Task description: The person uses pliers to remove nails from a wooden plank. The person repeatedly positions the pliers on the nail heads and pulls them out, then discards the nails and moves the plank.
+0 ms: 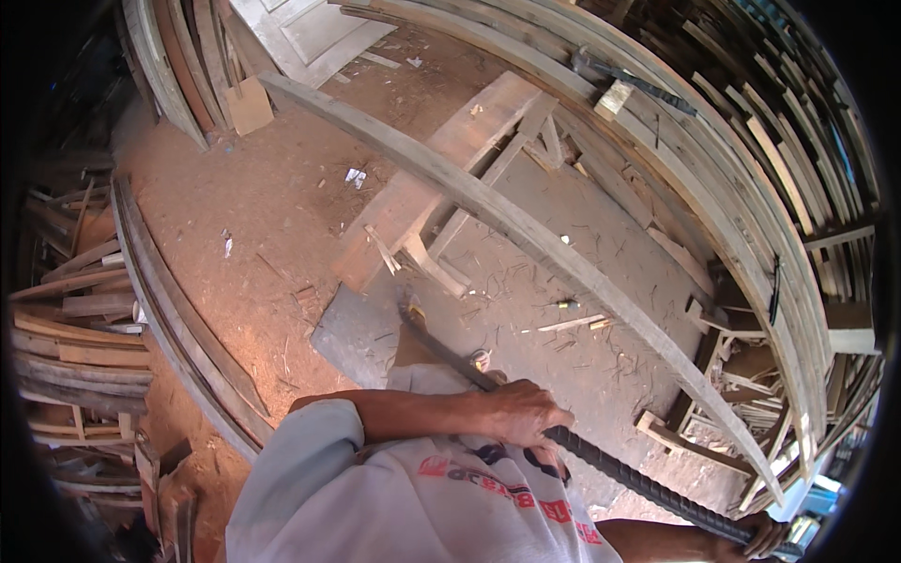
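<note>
A dark ribbed steel bar (648,481) slants across the front of my body, from beside my lower leg to the lower right. My left hand (527,413) is closed around its middle, close to my shirt. Near the bar's right end, my right hand (768,537) wraps around it at the picture's edge. Beyond the bar, a long grey wooden beam (526,230) lies across a low wooden bench (389,216) with a broad plank top. The bar and the beam look apart, though the bar's far end by my foot is hard to make out.
Long timbers (713,155) are stacked along the right, with a clamp-like dark tool (648,89) on them. Scrap wood (94,310) is piled at the left beside long boards (183,310). A pale panelled door (314,38) lies at the back. Wood chips litter the ground.
</note>
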Demonstrator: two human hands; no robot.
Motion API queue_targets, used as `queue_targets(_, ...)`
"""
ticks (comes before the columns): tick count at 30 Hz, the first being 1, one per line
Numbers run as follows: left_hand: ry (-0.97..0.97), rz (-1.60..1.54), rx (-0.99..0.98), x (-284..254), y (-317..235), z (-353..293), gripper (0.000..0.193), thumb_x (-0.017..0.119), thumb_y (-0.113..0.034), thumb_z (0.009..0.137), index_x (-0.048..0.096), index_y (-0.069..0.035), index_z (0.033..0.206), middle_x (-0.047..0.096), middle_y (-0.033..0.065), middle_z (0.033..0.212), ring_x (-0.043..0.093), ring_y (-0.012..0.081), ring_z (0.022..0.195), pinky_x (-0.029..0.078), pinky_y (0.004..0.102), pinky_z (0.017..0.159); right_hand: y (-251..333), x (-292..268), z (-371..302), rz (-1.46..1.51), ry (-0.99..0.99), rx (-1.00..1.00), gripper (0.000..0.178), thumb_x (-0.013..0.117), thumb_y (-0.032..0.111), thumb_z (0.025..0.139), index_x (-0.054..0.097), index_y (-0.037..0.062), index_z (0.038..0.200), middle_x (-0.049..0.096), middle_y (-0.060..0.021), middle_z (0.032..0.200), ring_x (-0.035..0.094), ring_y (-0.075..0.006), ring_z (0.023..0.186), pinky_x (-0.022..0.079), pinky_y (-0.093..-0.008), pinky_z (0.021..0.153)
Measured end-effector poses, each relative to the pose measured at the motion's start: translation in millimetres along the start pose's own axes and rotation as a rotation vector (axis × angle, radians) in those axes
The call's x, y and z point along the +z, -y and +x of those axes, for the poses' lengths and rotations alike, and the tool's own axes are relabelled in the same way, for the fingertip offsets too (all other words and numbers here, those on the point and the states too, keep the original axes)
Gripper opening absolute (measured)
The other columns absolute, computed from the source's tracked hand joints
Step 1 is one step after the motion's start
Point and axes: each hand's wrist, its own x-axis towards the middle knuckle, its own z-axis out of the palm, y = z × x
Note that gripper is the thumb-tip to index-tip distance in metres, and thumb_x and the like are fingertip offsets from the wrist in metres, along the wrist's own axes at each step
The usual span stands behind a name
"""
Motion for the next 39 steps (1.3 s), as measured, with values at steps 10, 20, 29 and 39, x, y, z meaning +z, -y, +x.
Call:
queue_targets(10,-0.138,0.118,-0.059,62.7,144.1,62.3,0.037,0.076,-0.018,0.084,0.067,-0.004,0.117,0.071,0.0214,0.111,0.068,0.0390,0.110,0.052,0.0489,0.096,-136.8,50.3,-63.9,-0.439,0.016,0.331,0.031,0.052,0.031,0.109,0.055,0.0041,0.093,0.041,0.0029,0.055,0.037,-0.0060,0.040,0.029,-0.0226,0.032)
queue_targets(20,-0.334,0.186,-0.607,27.6,262.0,-93.0,0.057,0.070,-0.047,0.091,0.065,-0.007,0.131,0.069,0.0189,0.127,0.066,0.0383,0.118,0.051,0.0471,0.102,-398.3,-25.4,-179.1,-1.131,0.533,1.172,0.013,0.073,0.012,0.095,0.068,0.0026,0.088,0.065,-0.0055,0.072,0.055,-0.0088,0.066,0.047,-0.0311,0.059)
queue_targets(29,-0.420,-0.318,-1.205,55.9,299.0,-286.7,0.051,0.069,-0.051,0.096,0.073,-0.004,0.115,0.077,0.0191,0.109,0.074,0.0323,0.103,0.057,0.0410,0.088,-520.1,-131.6,-298.4,-1.217,0.636,1.279,0.013,0.075,0.013,0.093,0.072,0.0036,0.102,0.072,-0.0149,0.083,0.063,-0.0162,0.074,0.054,-0.0339,0.069)
queue_targets(39,-0.895,-0.658,-1.077,63.2,324.2,-350.0,0.026,0.073,-0.025,0.098,0.072,-0.001,0.110,0.074,0.0063,0.091,0.069,0.0140,0.084,0.055,0.0298,0.078,-652.8,-129.7,-355.1,-1.654,0.608,1.086,0.021,0.072,0.025,0.091,0.068,0.0096,0.105,0.072,-0.0208,0.099,0.069,-0.0440,0.097,0.055,-0.0536,0.081)
